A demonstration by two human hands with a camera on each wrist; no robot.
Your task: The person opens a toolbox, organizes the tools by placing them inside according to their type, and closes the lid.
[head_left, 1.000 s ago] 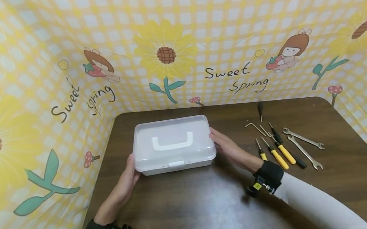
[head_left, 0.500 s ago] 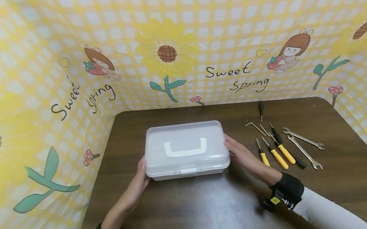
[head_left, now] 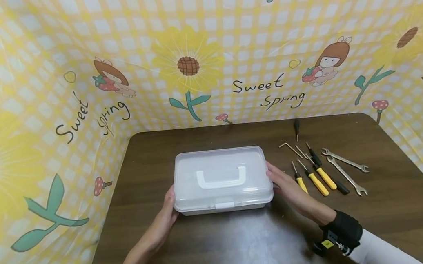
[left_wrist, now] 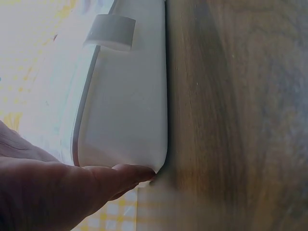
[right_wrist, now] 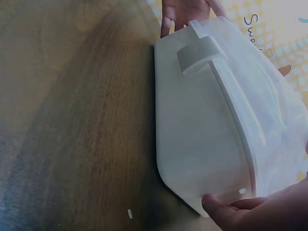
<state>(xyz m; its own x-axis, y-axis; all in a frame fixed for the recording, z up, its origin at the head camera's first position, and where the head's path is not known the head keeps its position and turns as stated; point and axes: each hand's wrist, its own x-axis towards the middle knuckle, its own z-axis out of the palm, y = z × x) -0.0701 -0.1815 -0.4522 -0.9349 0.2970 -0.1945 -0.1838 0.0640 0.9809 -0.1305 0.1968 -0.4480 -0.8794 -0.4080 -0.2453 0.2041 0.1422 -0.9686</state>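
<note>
A white plastic toolbox point(head_left: 222, 160) with a translucent lid stands on the brown table, lid down and carry handle point(head_left: 222, 184) folded flat. Its front latch point(head_left: 225, 205) faces me. My left hand point(head_left: 163, 218) presses the toolbox's left end with extended fingers; in the left wrist view the fingers point(left_wrist: 130, 172) lie along its end wall, near the bottom edge. Against the opposite end rests my right hand point(head_left: 287, 188), whose fingers are partly hidden by the box. The right wrist view shows fingertips point(right_wrist: 214, 204) touching the near end wall.
Right of the toolbox lie several yellow and black screwdrivers point(head_left: 325, 177), hex keys point(head_left: 290, 147) and two wrenches point(head_left: 347, 175). One small black screwdriver point(head_left: 297, 129) lies at the back edge. Patterned yellow cloth point(head_left: 191, 104) walls the back and sides of the table point(head_left: 153, 148).
Between both hands, the toolbox has shifted right and closer to me, turning a little squarer to the table edge. The tools lie where they were; the head view has tilted slightly.
</note>
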